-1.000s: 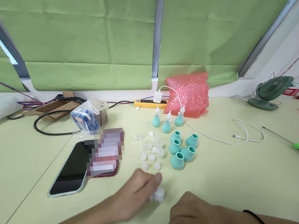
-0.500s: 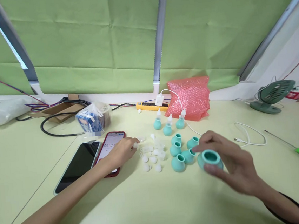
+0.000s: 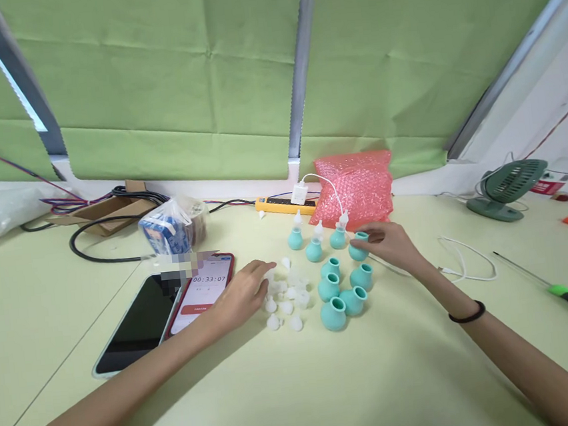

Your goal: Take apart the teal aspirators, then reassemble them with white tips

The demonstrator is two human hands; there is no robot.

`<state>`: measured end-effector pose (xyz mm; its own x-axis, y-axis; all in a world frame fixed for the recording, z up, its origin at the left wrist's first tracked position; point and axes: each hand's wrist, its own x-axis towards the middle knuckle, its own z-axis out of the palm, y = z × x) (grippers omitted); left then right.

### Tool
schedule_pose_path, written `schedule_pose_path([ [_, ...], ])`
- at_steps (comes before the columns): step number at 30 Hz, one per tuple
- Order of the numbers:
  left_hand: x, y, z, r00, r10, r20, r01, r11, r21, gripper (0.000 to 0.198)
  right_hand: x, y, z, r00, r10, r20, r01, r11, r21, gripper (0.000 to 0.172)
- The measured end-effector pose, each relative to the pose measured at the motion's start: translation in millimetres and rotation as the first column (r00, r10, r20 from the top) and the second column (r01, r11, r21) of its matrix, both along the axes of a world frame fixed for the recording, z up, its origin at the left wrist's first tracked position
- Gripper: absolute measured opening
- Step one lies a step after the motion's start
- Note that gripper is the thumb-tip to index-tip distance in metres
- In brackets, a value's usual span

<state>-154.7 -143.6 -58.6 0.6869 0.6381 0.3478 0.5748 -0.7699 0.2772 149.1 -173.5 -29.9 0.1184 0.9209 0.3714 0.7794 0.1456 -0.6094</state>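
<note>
My right hand (image 3: 390, 246) grips a teal rubber bulb (image 3: 358, 248) by its side, its open neck facing up, low over the table behind the other bulbs. Several more open-necked teal bulbs (image 3: 333, 315) stand in a cluster in front of it. To its left, three teal bulbs (image 3: 313, 251) carry clear, pointed nozzles. My left hand (image 3: 246, 293) is over the left edge of a pile of small translucent white plastic parts (image 3: 292, 292). Its index finger stretches out and the thumb is apart from it; no part shows clearly in its grasp.
A phone with a running timer (image 3: 205, 284) and a dark phone (image 3: 134, 328) lie left. Behind are a yellow power strip (image 3: 283, 206), red bubble wrap (image 3: 355, 189) and a bagged blue package (image 3: 165, 231). At right are a white cable (image 3: 465, 269), screwdriver (image 3: 567, 293) and green fan (image 3: 512, 184).
My right hand has carried the teal bulb away from me and lowered it beside the nozzle-fitted bulbs. My left hand has shifted slightly, its index finger now straighter over the white parts.
</note>
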Motion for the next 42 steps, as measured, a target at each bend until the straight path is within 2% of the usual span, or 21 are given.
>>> schedule_pose_path([
  [5, 0.0, -14.1, -3.1, 0.999, -0.031, -0.014, 0.031, 0.999, 0.013, 0.035, -1.3, 9.6, -17.6, 0.992, 0.082, 0.097, -0.071, 0.992, -0.105, 0.03],
  [9, 1.0, -24.0, 1.1, 0.997, -0.055, -0.058, 0.056, 0.998, 0.007, 0.035, -0.8, 12.6, -13.0, 0.985, 0.109, 0.135, -0.092, 0.988, -0.124, 0.031],
  [12, 1.7, -35.0, 2.1, 0.995, -0.086, -0.042, 0.091, 0.985, 0.149, 0.035, 2.4, 18.4, -7.0, 0.983, 0.056, 0.176, -0.045, 0.997, -0.064, 0.036],
  [14, 1.5, -46.0, -1.0, 0.981, -0.188, -0.042, 0.192, 0.929, 0.316, 0.035, 4.5, 23.9, -5.8, 0.975, 0.04, 0.217, -0.031, 0.999, -0.045, 0.039],
  [16, 1.1, -59.5, -6.7, 0.919, -0.378, -0.11, 0.384, 0.8, 0.461, 0.035, 6.0, 29.7, -7.3, 0.963, 0.051, 0.263, -0.036, 0.998, -0.06, 0.041],
  [17, 1.0, -66.4, -10.0, 0.856, -0.483, -0.185, 0.508, 0.717, 0.477, 0.034, 6.4, 32.6, -8.7, 0.957, 0.062, 0.284, -0.043, 0.996, -0.074, 0.041],
  [18, 1.0, -72.8, -13.0, 0.799, -0.554, -0.233, 0.593, 0.658, 0.464, 0.032, 6.7, 35.4, -10.5, 0.951, 0.077, 0.301, -0.052, 0.995, -0.088, 0.041],
  [20, 1.6, -81.8, -17.6, 0.745, -0.631, -0.215, 0.653, 0.626, 0.426, 0.028, 6.9, 40.6, -14.2, 0.94, 0.107, 0.325, -0.078, 0.992, -0.101, 0.039],
  [24, 5.5, -79.2, -16.7, 0.79, -0.6, -0.129, 0.613, 0.762, 0.208, 0.02, 6.2, 48.1, -21.3, 0.929, 0.123, 0.348, -0.11, 0.992, -0.058, 0.037],
  [26, 8.6, -70.9, -13.3, 0.812, -0.573, -0.109, 0.583, 0.803, 0.124, 0.018, 5.6, 50.2, -24.4, 0.931, 0.086, 0.354, -0.091, 0.996, -0.003, 0.035],
  [31, 17.5, -53.2, -10.8, 0.838, -0.539, -0.083, 0.544, 0.836, 0.069, 0.017, 7.1, 50.9, -25.1, 0.943, -0.109, 0.313, 0.042, 0.976, 0.213, 0.031],
  [37, 24.3, -44.0, -15.4, 0.869, -0.488, -0.082, 0.494, 0.864, 0.093, 0.014, 3.9, 33.5, -0.4, 0.944, -0.277, 0.178, 0.165, 0.866, 0.471, 0.031],
  [40, 28.0, -39.2, -16.0, 0.881, -0.457, -0.12, 0.47, 0.875, 0.114, 0.012, -13.3, 11.0, 14.3, 0.963, -0.264, 0.042, 0.192, 0.792, 0.58, 0.03],
  [42, 30.0, -36.4, -16.4, 0.882, -0.451, -0.139, 0.468, 0.873, 0.139, 0.012, -32.0, -11.1, 21.0, 0.986, -0.16, -0.054, 0.157, 0.747, 0.646, 0.028],
])
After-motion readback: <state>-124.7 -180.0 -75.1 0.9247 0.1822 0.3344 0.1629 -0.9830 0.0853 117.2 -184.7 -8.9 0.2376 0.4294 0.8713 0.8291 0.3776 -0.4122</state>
